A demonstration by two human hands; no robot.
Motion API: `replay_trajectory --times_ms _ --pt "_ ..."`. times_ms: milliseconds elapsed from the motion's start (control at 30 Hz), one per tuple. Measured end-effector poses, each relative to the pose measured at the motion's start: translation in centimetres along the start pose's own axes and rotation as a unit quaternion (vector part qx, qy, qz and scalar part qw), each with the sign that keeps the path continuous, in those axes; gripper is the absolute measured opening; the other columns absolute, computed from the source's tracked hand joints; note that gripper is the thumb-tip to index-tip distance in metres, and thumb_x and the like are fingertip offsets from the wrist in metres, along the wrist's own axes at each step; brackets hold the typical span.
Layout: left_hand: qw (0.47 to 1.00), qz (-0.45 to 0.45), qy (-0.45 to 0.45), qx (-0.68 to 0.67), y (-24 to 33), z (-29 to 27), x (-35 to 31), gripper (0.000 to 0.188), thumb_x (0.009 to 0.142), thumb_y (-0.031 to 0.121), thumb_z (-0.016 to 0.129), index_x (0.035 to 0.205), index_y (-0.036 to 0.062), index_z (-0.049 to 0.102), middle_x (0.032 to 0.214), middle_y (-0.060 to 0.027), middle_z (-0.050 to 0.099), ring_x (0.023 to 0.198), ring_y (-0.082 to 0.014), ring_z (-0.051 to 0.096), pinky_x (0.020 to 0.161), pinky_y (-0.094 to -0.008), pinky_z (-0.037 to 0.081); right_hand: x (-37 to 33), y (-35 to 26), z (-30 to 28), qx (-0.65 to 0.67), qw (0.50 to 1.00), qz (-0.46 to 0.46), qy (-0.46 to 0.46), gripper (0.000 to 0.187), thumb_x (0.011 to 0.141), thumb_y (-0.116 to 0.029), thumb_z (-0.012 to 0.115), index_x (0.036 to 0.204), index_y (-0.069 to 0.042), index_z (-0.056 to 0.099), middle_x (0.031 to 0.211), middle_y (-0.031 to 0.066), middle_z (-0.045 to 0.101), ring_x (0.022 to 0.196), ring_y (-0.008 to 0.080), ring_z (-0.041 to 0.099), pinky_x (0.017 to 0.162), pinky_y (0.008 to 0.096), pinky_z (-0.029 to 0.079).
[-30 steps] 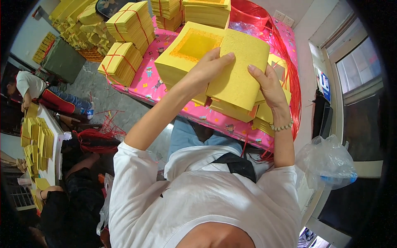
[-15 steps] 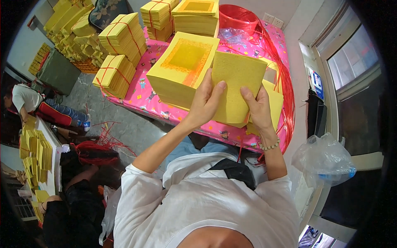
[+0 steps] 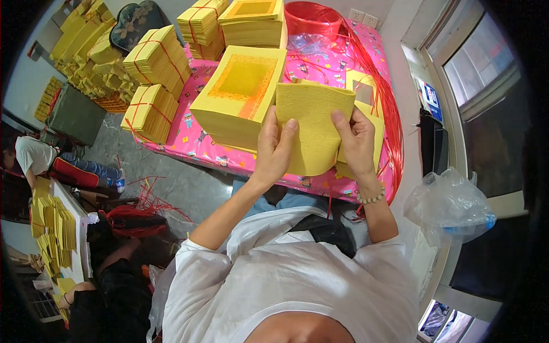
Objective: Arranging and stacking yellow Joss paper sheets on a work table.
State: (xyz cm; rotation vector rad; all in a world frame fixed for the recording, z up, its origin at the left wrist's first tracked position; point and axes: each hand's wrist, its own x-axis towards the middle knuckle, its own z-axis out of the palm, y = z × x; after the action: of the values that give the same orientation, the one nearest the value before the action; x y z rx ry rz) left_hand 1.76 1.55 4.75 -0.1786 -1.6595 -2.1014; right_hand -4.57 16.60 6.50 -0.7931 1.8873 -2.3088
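Observation:
Between my two hands I hold a bundle of yellow paper sheets point(image 3: 313, 128), its ribbed face toward me and its lower end curving. My left hand point(image 3: 275, 143) grips the left edge, thumb on the front. On the right edge, my right hand point(image 3: 355, 137) pinches with its thumb in front; a beaded bracelet circles that wrist. Just left of the bundle stands a tall stack of yellow paper point(image 3: 234, 123) with an orange printed frame on its top sheet. Behind my right hand lie more yellow sheets point(image 3: 374, 128), partly hidden.
A pink patterned cloth point(image 3: 186, 134) covers the table. Tied paper bundles point(image 3: 150, 111) sit at its left, a red basin point(image 3: 311, 22) at the back. Red strands point(image 3: 389, 114) hang over the right edge. A clear plastic bag point(image 3: 449, 206) hangs right. Two people work at a white table point(image 3: 80, 228) at left.
The bundle has come slightly left and lower in view, and its ribbed texture now shows plainly. My right hand sits higher along its edge. The whole view has shifted a little.

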Motion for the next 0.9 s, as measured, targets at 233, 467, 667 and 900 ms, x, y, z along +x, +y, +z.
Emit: replay_trajectory --times_ms 233,467,667,900 --pt "0.998 -0.018 -0.009 0.052 -0.8 -0.3 -1.0 0.027 0.099 0.014 0.044 0.122 -0.0003 0.042 0.108 -0.0074 0.054 0.099 -0.0099 0.049 0.087 -0.0252 0.04 0.9 0.0 -0.6 0.017 0.999 -0.009 0.042 0.023 0.094 -0.016 0.059 0.107 0.003 0.06 0.09 0.0009 0.063 0.082 0.0052 0.056 0.074 0.0213 0.046" --pt "0.999 -0.013 0.028 0.033 -0.5 -0.5 -0.8 0.023 0.099 0.014 0.044 0.117 0.0004 0.044 0.106 -0.0063 0.055 0.097 -0.0096 0.049 0.085 -0.0255 0.04 -0.3 -0.8 0.3 0.04 0.998 0.048 0.014 0.021 0.093 -0.014 0.061 0.103 0.004 0.061 0.087 0.0005 0.063 0.08 0.0058 0.057 0.072 0.021 0.046" --pt "0.999 -0.026 0.038 0.023 -0.3 -0.4 -0.8 0.024 0.099 0.013 0.044 0.118 0.0001 0.043 0.108 -0.007 0.056 0.1 -0.0103 0.049 0.086 -0.0264 0.041 -2.0 0.8 -0.3 -0.022 0.996 0.084 -0.038 0.023 0.091 -0.014 0.062 0.104 0.005 0.061 0.092 0.0044 0.065 0.082 0.0059 0.058 0.071 0.0211 0.047" --pt "0.998 -0.032 0.046 0.01 0.4 -0.7 -0.2 0.02 0.099 0.01 0.043 0.117 0.0009 0.044 0.105 -0.0058 0.055 0.097 -0.0089 0.05 0.085 -0.0252 0.041 -1.9 1.2 -1.6 -0.098 0.977 0.168 -0.091 0.024 0.089 -0.016 0.065 0.099 0.005 0.063 0.085 0.0017 0.064 0.077 0.0044 0.057 0.069 0.0207 0.047"
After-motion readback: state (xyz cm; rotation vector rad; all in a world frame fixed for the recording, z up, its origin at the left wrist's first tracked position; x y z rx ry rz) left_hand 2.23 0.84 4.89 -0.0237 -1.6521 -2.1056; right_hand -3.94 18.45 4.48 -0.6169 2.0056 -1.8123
